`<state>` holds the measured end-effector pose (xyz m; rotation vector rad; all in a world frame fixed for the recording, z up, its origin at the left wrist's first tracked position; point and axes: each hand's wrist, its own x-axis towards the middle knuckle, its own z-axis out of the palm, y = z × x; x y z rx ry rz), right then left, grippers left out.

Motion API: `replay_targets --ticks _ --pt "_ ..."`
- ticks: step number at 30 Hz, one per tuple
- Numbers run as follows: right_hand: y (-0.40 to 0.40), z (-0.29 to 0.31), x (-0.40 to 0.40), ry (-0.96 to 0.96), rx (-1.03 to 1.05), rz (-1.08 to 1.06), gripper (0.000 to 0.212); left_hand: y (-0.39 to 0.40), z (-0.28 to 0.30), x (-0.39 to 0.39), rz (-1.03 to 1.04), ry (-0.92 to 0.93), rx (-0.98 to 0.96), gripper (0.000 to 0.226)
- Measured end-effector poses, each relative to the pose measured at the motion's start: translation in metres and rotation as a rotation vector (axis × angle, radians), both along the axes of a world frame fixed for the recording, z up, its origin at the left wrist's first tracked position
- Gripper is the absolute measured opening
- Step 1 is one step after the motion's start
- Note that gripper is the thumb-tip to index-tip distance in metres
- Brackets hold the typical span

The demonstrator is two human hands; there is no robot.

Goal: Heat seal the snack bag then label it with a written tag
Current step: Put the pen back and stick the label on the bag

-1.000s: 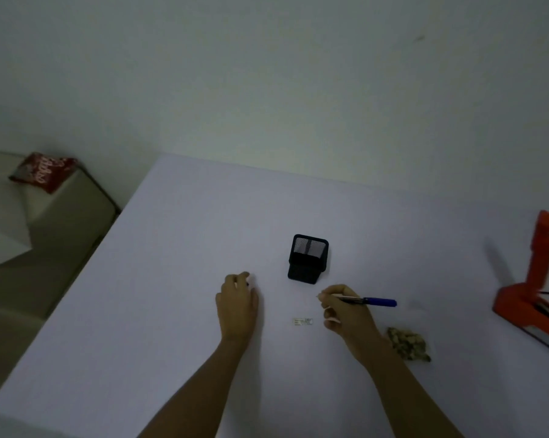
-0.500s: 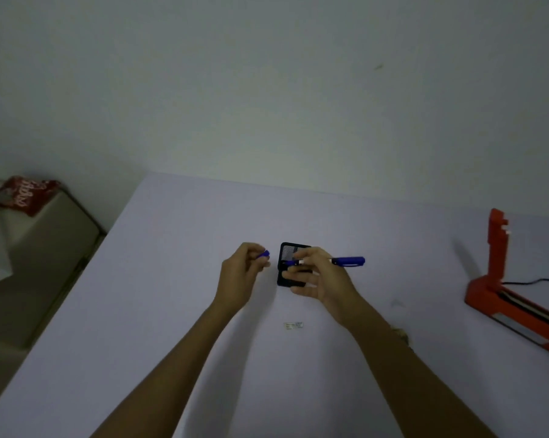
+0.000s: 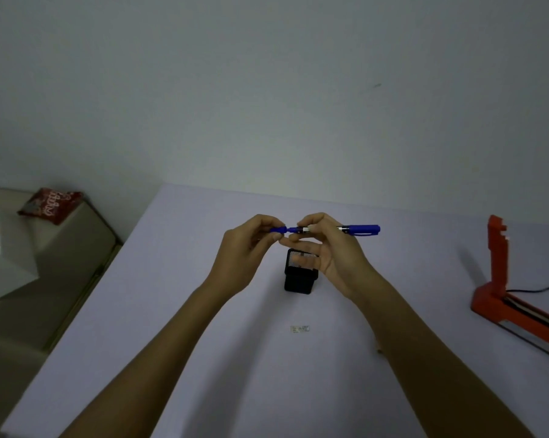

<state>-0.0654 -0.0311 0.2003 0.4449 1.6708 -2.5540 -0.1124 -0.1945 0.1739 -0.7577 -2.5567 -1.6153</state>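
Note:
Above the table, my right hand grips the barrel of a blue pen held level. My left hand pinches the pen's blue cap at the pen's left tip; cap and tip touch or nearly touch. A small white tag with writing lies flat on the table below my hands. A black mesh pen holder stands under my hands. The red heat sealer stands at the right with its arm raised. The snack bag is hidden behind my right forearm.
A red printed packet lies on a low beige surface left of the table. A black cable runs from the sealer toward the right edge. The wall rises behind the table's far edge.
My left hand rose from the table holding the cap and my right hand lifted the pen; both now meet above the pen holder. The camera tilted, so the snack bag dropped behind my arm.

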Motion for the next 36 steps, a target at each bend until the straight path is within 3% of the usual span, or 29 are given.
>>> replay_targets --ticks 5,10,19,25,27,31,36 --pt "0.003 -0.001 0.003 0.004 0.048 0.048 0.014 0.000 0.005 0.009 -0.001 -0.005 -0.010 0.014" --pt "0.003 -0.001 0.007 0.062 0.084 -0.023 0.012 -0.003 0.016 0.016 -0.034 -0.119 0.103 0.014" --pt "0.002 -0.012 0.010 0.097 0.042 -0.043 0.009 0.008 0.013 0.018 -0.062 -0.043 0.129 0.014" --pt "0.035 -0.047 -0.003 -0.143 0.047 -0.167 0.019 0.016 -0.033 -0.014 0.058 -0.117 0.028 0.008" --pt "0.051 -0.064 -0.007 -0.228 0.142 -0.211 0.022 0.010 -0.052 -0.028 0.112 -0.117 -0.042 0.009" --pt "0.064 -0.099 -0.005 -0.377 0.291 -0.114 0.020 0.005 -0.089 -0.047 0.132 -0.120 -0.240 0.010" --pt "0.061 -0.133 0.002 -0.480 0.322 -0.033 0.014 0.019 -0.128 -0.059 0.106 -0.145 -0.383 0.011"
